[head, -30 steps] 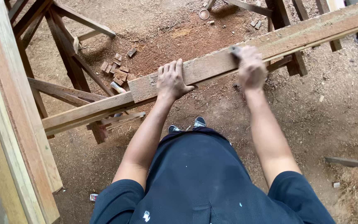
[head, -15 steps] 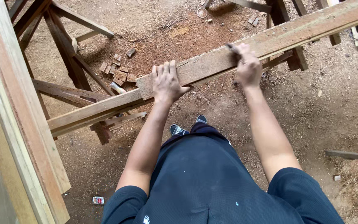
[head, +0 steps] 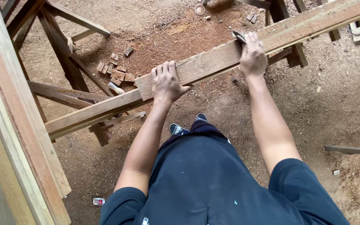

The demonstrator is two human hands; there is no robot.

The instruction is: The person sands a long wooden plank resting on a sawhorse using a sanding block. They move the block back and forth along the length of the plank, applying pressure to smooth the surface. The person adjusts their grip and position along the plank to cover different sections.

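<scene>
plank (head: 213, 62) lies across a trestle (head: 290, 54); offcuts (head: 115, 73) on the ground behind, perhaps beneath it

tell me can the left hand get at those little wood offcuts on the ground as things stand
Probably not directly. The left hand lies flat on the long plank, and the wood offcuts lie on the dirt beyond and below it, so the plank and the sawhorse legs stand between.
</scene>
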